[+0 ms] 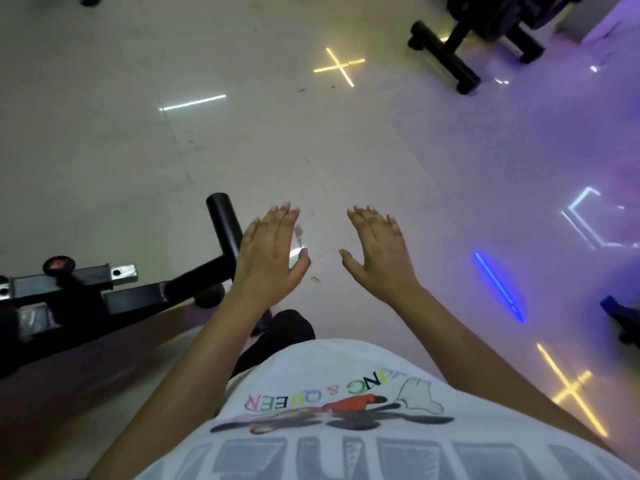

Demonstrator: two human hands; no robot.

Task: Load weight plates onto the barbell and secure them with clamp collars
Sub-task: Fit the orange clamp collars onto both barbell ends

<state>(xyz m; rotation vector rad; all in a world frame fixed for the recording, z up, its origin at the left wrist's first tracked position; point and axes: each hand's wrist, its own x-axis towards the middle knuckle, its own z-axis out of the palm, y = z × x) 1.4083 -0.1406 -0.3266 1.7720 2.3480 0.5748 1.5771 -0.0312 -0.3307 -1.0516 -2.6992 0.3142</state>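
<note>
Pale glossy floor (pixel 415 161) fills most of the view, purple-tinted on the right. White printed shirt (pixel 346 445) across the near edge, with coloured letters and a cartoon figure on it. Black machine frame (pixel 138 299) at near left: a square beam runs right toward the person and a round tube (pixel 225 223) rises off it toward the far side. Second black machine base (pixel 446 60) at far right, a crossbar with round end caps sitting on the floor. Both bare forearms reach out from the shirt over the floor. Left hand (pixel 272 251) is palm down, fingers straight and close together, thumb out, holding nothing; it overlaps the tube's lower end in the view, contact can't be told. Right hand (pixel 379 251) is just beside it, same pose, fingers straight, thumb out, holding nothing, over bare floor. The hands are apart, thumbs pointing at each other. Dark leg (pixel 287 327) shows between the left forearm and the shirt. Light reflections on the floor: yellow cross (pixel 341 65) far centre, another yellow cross (pixel 571 389) near right, blue streak (pixel 498 287) right of the right hand, white streak (pixel 192 102) far left. Small knob (pixel 59 265) with a red mark sits on the frame at left. Can't tell where the barbell, plates or collars are from this view.
</note>
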